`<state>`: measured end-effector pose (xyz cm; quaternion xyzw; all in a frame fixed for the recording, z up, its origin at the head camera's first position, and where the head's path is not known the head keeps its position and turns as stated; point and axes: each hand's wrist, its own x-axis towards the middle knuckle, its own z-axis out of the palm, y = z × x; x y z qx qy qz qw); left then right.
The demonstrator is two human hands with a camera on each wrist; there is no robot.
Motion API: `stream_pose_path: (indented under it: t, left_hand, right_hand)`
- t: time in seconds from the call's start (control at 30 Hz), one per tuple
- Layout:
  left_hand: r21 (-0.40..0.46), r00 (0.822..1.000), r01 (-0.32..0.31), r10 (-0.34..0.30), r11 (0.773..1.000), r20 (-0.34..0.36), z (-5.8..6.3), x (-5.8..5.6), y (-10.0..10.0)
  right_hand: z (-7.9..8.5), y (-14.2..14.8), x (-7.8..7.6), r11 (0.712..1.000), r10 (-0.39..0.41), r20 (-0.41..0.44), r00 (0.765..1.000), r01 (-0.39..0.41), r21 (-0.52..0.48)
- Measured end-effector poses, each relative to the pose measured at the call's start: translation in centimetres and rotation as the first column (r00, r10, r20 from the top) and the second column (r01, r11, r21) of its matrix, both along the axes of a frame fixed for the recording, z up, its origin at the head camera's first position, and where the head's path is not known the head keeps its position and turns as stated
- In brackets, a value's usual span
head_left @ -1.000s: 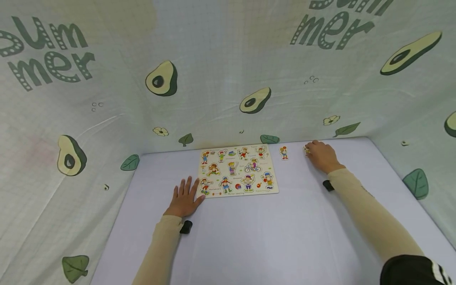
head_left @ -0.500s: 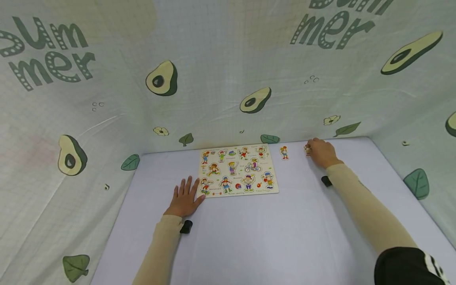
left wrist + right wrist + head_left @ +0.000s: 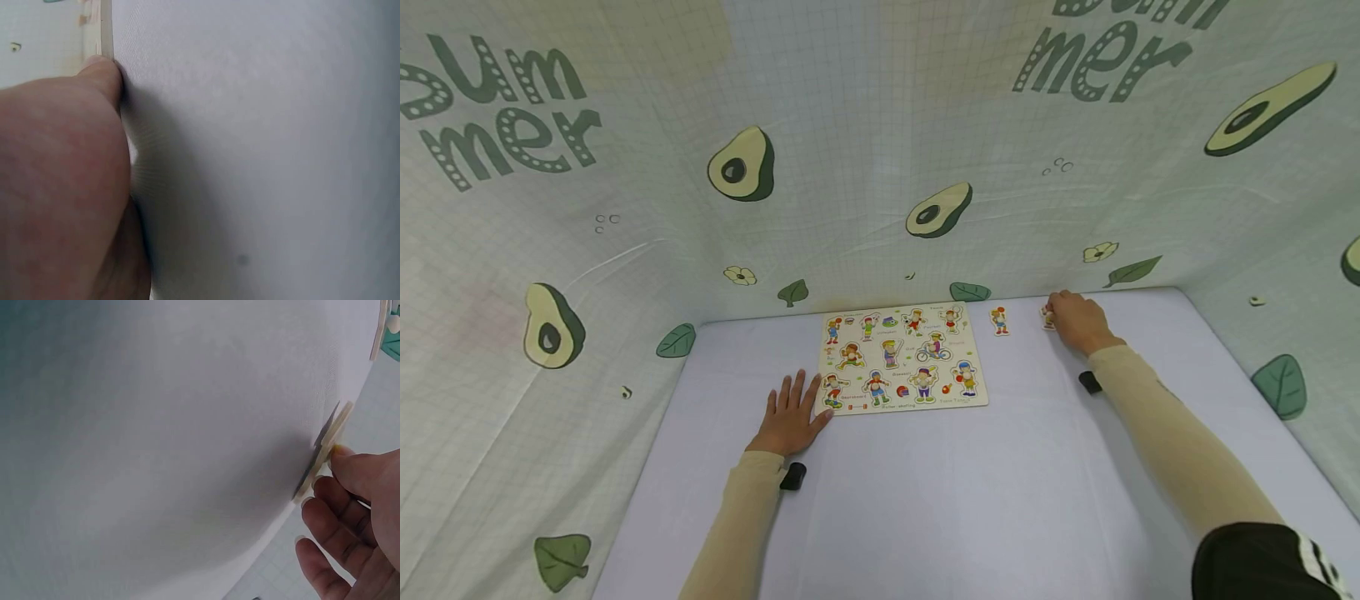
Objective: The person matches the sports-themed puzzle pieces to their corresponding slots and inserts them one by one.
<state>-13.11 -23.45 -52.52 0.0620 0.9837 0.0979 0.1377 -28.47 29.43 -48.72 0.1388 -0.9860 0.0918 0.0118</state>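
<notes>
A wooden puzzle board (image 3: 917,367) printed with sporty cartoon figures lies at the back middle of the table. My left hand (image 3: 786,417) rests flat with fingers spread at its left edge; the left wrist view shows the thumb (image 3: 103,75) against the board's side. To the board's right lies a loose figure-shaped puzzle piece (image 3: 999,321). Farther right, my right hand (image 3: 1078,323) pinches another figure-shaped puzzle piece (image 3: 1047,317), largely covered by the fingers. In the right wrist view this piece (image 3: 325,450) appears edge-on and tilted, its shadow close beside it on the table.
A pale cloth wall (image 3: 850,167) printed with avocados and leaves rises behind the table (image 3: 955,492) and along both sides. Each wrist carries a small black device, the left one (image 3: 793,476) and the right one (image 3: 1089,382).
My right hand has shifted slightly toward the back, and a bit more of the pinched puzzle piece shows. The left hand, the board and the loose piece stay put.
</notes>
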Motion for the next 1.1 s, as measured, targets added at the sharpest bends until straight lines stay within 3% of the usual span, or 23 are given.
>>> stream_pose_path:
  t: [0.4,0.77,1.1]
  left_hand:
    - [0.008,1.000,-0.014,0.014,1.000,0.017,0.1,0.0,0.0]
    - [0.001,1.000,-0.007,0.007,1.000,-0.002,-0.5,-0.1,-0.2]
    - [-0.002,1.000,-0.007,0.007,1.000,0.000,-0.6,-0.1,-0.2]
  right_hand:
    - [0.8,-2.0,1.0,0.998,0.058,-0.054,0.997,-0.056,0.027]
    - [2.6,-6.2,1.8,0.991,0.132,-0.158,0.979,-0.127,0.040]
    - [3.7,-10.2,2.0,0.979,0.200,-0.154,0.968,-0.192,0.066]
